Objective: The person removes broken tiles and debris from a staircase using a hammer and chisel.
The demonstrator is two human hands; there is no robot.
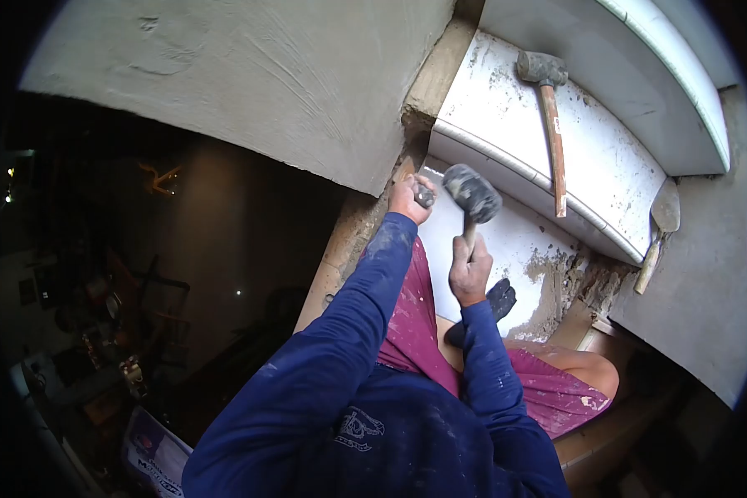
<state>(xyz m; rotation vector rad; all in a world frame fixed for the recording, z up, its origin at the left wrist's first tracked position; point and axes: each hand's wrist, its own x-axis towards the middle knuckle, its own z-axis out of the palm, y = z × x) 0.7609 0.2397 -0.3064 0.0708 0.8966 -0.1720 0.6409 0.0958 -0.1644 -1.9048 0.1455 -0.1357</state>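
My right hand (471,270) is wrapped around the pale handle of a rubber mallet (473,192), its black head smeared with white. My left hand (408,202) grips a hand tool with a dark, rounded butt (424,196) that sticks out beside the thumb. The rest of that tool is largely hidden by my fingers, close to the broken wall edge and the left end of a white stair tread (515,241). In this view the mallet head is just right of the butt, with a small gap between them.
A second mallet (551,124) with a wooden handle lies on the dusty step above. A trowel (666,207) rests at that step's right end. Rough mortar (560,278) shows at the lower riser. On the left, the stair edge (328,274) drops to a dark, cluttered room below.
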